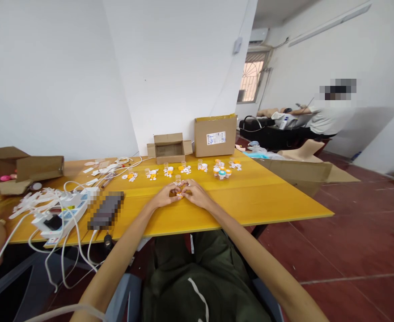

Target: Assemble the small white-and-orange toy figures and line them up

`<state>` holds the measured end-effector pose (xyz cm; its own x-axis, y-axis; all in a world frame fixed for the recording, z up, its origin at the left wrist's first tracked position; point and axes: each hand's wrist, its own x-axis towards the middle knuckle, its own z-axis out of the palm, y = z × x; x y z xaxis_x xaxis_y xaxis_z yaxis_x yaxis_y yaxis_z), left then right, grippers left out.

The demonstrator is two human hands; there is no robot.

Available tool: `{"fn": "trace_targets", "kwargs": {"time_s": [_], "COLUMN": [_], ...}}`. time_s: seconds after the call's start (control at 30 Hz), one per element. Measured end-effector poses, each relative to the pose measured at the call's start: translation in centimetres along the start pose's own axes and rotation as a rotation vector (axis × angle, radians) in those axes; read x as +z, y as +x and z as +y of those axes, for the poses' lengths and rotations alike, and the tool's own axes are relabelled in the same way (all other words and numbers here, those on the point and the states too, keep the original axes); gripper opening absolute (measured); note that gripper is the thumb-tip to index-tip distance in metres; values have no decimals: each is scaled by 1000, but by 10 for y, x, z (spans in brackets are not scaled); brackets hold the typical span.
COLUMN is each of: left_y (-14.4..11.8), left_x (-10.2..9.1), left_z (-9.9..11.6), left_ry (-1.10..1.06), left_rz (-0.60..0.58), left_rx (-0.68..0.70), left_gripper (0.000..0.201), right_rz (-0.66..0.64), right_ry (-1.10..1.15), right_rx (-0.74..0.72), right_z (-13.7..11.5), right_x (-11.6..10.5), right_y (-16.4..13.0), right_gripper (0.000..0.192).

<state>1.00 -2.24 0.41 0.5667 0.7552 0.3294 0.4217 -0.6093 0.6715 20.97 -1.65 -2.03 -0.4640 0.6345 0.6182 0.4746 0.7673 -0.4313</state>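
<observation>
Near the centre of the frame the left hand (165, 196) and the right hand (197, 195) meet fingertip to fingertip over a small white-and-orange toy piece (179, 183). Both hands have their fingers curled in and pinched on it, and it sits just above the yellow desk (250, 201). The piece is too small to make out its parts.

To do this fitting well, I judge it best to keep both wrists resting on the desk for steadiness, hold the piece low, and press gently so nothing small slips.

Just above the hands a row of similar little toys (185, 169) runs across the desk, about 7 clusters, apart from one another. Behind them stand an open cardboard box (169, 149) and a taller closed box (215, 135). At the left of the frame lie a white power strip (62, 213) with tangled cables and more cartons. Beyond are white walls, a red tiled floor (351, 232), and at the upper right a person in a pale shirt (327, 120).
</observation>
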Motion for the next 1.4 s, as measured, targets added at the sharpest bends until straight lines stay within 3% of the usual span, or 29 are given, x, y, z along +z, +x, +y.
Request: {"fn": "trace_targets", "kwargs": {"time_s": [1.4], "left_y": [1], "left_x": [2], "left_z": [1], "left_ry": [-11], "left_rz": [10], "left_rx": [-3], "left_gripper": [25], "right_rz": [1], "right_ry": [20], "right_rx": [25], "right_z": [-2], "right_x": [0], "right_y": [0], "right_gripper": [15]}}
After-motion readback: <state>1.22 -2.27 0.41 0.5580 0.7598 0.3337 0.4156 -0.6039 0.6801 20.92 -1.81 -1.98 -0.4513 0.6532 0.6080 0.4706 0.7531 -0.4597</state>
